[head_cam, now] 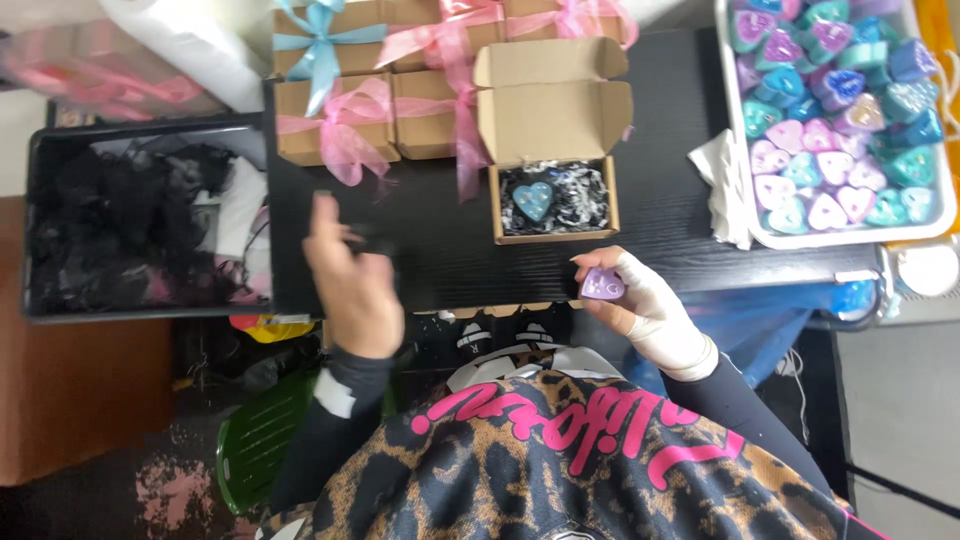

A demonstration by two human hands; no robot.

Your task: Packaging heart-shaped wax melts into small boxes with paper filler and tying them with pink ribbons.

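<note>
R hand (pixel 648 305) pinches a purple heart piece (pixel 603 286) at black table (pixel 440 250) edge, just below open cardboard box (pixel 553 200) w/ a blue heart (pixel 533 200) on shred, while L hand (pixel 350 280) hovers blurred, fingers loosely spread, holding nothing.

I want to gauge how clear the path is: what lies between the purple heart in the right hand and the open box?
In the head view, only bare black table lies between the purple heart, held in the right hand, and the open box.
</note>
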